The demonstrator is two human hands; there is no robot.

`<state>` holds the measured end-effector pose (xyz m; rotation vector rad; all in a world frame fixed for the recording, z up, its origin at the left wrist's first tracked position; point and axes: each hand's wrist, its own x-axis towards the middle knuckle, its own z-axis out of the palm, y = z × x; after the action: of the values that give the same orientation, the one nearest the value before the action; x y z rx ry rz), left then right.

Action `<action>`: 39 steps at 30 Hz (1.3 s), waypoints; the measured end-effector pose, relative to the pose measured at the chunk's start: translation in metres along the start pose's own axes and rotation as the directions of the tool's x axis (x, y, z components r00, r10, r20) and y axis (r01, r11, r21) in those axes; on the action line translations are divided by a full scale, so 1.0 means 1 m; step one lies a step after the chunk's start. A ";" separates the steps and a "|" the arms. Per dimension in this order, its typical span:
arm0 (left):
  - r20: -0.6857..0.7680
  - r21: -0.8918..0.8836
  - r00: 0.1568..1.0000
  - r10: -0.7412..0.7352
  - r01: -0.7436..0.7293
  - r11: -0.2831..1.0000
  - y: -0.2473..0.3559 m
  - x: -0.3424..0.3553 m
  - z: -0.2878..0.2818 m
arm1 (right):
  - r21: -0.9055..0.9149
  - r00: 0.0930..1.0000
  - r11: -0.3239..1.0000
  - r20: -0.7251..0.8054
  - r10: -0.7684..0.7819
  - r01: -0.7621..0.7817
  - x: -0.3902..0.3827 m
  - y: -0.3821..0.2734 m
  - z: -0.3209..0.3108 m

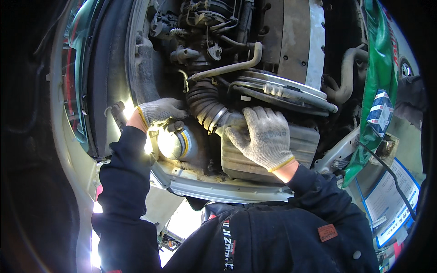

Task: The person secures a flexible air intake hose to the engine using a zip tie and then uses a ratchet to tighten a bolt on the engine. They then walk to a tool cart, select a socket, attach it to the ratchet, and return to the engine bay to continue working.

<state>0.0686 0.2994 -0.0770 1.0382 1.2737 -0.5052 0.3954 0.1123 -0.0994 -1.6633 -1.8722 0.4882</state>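
Note:
My right hand (pixel 264 136), in a grey knit glove, lies with its fingers stretched and thumb apart on a dusty air filter box (pixel 296 148). Its thumb is beside the end of a ribbed black intake hose (pixel 203 104), which has a metal clamp (pixel 217 120) around it. To the left, my gloved left hand (pixel 161 111) reaches in above a round reservoir (pixel 175 144) with a yellow-edged label. Its fingers point toward the hose and their tips are hidden, so I cannot tell whether it grips anything. A bright glare washes out part of the reservoir.
A bent metal pipe (pixel 232 68) crosses beyond the hose. The engine cover (pixel 293 41) stands at the far right. A green fender cover (pixel 375 59) hangs over the right side, with a blue-and-white packet (pixel 380 113) on it. The car's front crossmember (pixel 227 193) runs before me.

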 end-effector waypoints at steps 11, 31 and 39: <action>-0.130 -0.071 0.989 0.076 -0.086 0.994 0.014 -0.019 0.022 | -0.013 1.000 1.000 0.014 -0.001 0.002 0.002 -0.002 -0.002; -0.091 0.995 0.110 0.990 0.048 0.086 -0.060 -0.038 0.288 | 0.423 0.944 0.894 -0.206 0.257 -0.151 -0.272 -0.031 -0.108; -0.480 0.524 0.405 0.778 -0.579 0.624 -0.066 -0.015 0.279 | 0.288 0.501 0.482 -0.008 0.865 -0.828 -0.504 -0.142 -0.088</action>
<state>0.1585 0.0280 -0.0991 2.0031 1.2329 0.4380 0.3689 -0.4136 -0.0352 -2.2921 -0.6650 0.9082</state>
